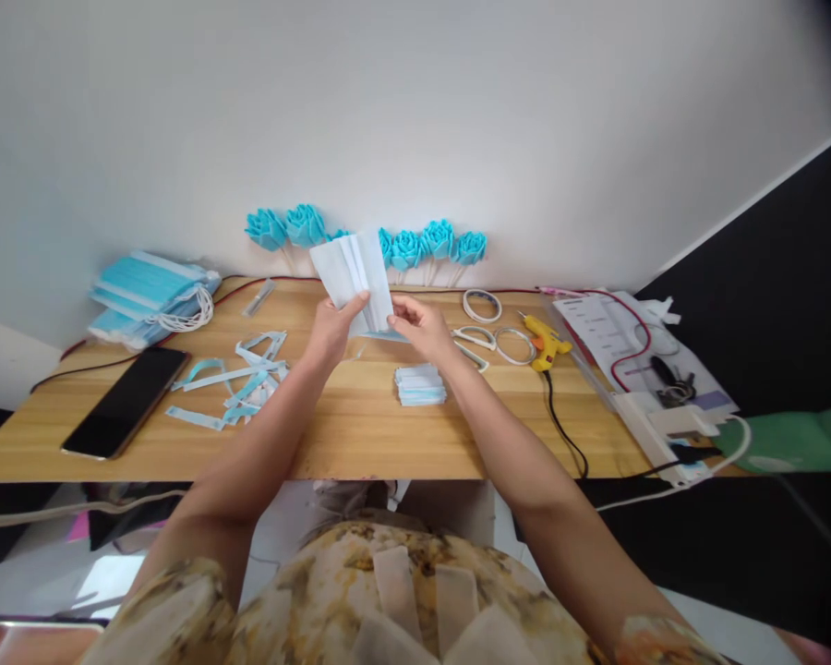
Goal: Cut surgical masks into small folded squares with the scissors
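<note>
A pleated face mask sheet [350,268], white side toward me, is held up over the middle of the table, fanned wider at the top. My left hand [331,325] grips its lower left part, thumb across the folds. At its lower right edge, the thumb and fingers of my right hand [424,330] are closed on the sheet. A strip of blue shows below the sheet. Just under my right hand lies a small stack of folded mask pieces [420,384]. Scissors [476,338] lie to the right of that hand, partly hidden by it.
Blue fabric roses [408,249] on sticks lean along the wall. To the left are stacked masks [145,291], a phone [126,403] and cut strips [239,383]. A tape roll [482,306], wire coil [516,345], corded yellow glue gun [546,344] and power strip [657,439] sit right.
</note>
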`<state>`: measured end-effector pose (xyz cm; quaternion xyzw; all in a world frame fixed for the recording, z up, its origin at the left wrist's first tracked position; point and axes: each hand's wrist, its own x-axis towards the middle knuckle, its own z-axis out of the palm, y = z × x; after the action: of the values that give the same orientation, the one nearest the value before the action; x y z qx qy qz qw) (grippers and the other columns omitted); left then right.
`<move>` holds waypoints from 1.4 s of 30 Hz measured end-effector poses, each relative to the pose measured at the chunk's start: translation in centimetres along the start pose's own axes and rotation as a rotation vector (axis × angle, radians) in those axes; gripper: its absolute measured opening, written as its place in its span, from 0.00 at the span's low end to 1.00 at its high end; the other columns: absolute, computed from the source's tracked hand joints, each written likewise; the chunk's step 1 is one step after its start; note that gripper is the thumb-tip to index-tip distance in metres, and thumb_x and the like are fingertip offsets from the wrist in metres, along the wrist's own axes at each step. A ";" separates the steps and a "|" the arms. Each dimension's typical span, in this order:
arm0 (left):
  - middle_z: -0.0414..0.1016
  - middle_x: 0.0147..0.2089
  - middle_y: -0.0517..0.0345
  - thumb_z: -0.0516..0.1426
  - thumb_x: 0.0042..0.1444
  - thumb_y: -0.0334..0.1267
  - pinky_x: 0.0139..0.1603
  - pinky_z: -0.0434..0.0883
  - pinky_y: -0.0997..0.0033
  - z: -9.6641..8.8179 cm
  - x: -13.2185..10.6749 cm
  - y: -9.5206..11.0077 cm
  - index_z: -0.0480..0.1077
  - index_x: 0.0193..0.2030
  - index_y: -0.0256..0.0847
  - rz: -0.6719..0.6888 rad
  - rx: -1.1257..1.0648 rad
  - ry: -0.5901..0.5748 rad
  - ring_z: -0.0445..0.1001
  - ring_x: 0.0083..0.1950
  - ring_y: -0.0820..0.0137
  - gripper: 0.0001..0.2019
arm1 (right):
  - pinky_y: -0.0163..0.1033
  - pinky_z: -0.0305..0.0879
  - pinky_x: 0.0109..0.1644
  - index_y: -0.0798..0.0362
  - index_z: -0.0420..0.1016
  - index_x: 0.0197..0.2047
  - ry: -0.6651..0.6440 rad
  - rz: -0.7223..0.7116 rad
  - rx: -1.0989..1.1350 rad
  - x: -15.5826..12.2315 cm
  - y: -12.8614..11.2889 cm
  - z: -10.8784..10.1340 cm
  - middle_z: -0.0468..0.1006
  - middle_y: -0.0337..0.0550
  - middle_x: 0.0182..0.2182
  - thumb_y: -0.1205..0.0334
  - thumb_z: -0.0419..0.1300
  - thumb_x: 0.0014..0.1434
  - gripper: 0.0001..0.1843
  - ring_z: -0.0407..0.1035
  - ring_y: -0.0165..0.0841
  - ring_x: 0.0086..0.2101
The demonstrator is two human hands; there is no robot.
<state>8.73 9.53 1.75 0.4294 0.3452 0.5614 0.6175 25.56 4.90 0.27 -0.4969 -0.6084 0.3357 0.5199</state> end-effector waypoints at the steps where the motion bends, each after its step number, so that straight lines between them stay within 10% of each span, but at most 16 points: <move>1: 0.85 0.38 0.50 0.76 0.32 0.54 0.43 0.77 0.65 0.0 0.0 0.0 0.81 0.37 0.34 -0.002 0.008 0.012 0.82 0.43 0.58 0.29 | 0.38 0.68 0.43 0.50 0.82 0.53 -0.001 -0.005 -0.019 0.0 -0.1 0.0 0.80 0.37 0.33 0.53 0.64 0.55 0.23 0.72 0.31 0.34; 14: 0.84 0.42 0.49 0.74 0.36 0.54 0.50 0.76 0.63 -0.6 0.7 -0.3 0.79 0.40 0.36 0.075 0.059 0.095 0.81 0.50 0.55 0.28 | 0.42 0.69 0.50 0.49 0.82 0.53 0.199 -0.112 -0.301 0.3 -1.1 -2.7 0.83 0.43 0.36 0.57 0.56 0.63 0.19 0.74 0.36 0.37; 20: 0.84 0.41 0.50 0.74 0.37 0.54 0.48 0.76 0.64 -0.6 0.7 -0.7 0.80 0.39 0.35 0.077 0.033 0.061 0.82 0.47 0.57 0.28 | 0.41 0.68 0.50 0.49 0.81 0.54 0.010 -0.126 -0.213 -0.4 -1.8 -1.1 0.85 0.44 0.46 0.43 0.54 0.67 0.24 0.77 0.37 0.43; 27: 0.84 0.39 0.50 0.74 0.37 0.53 0.46 0.75 0.66 -0.6 0.9 -0.6 0.80 0.39 0.35 0.097 0.046 0.078 0.81 0.45 0.58 0.26 | 0.37 0.57 0.36 0.53 0.77 0.28 -0.067 -0.144 -0.362 -0.5 -1.4 -0.4 0.73 0.36 0.24 0.51 0.61 0.59 0.15 0.65 0.30 0.28; 34: 0.84 0.42 0.49 0.72 0.41 0.53 0.47 0.76 0.66 -1.1 1.8 -0.8 0.80 0.40 0.34 0.170 0.061 0.096 0.81 0.47 0.58 0.26 | 0.37 0.58 0.38 0.53 0.83 0.37 -0.062 -0.178 -0.510 -0.6 -1.6 -0.7 0.81 0.41 0.30 0.54 0.59 0.62 0.14 0.69 0.32 0.31; 42: 0.83 0.47 0.50 0.72 0.44 0.54 0.54 0.77 0.64 -1.8 2.7 -1.7 0.79 0.45 0.35 0.229 0.062 0.072 0.81 0.51 0.59 0.27 | 0.37 0.65 0.45 0.57 0.81 0.56 0.179 -0.080 -0.587 -0.7 -4.4 -7.1 0.84 0.45 0.37 0.61 0.53 0.66 0.21 0.75 0.33 0.37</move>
<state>8.08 12.41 -0.37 0.4645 0.3329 0.6324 0.5230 31.23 2.26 5.76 -0.6290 -0.6505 0.0797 0.4182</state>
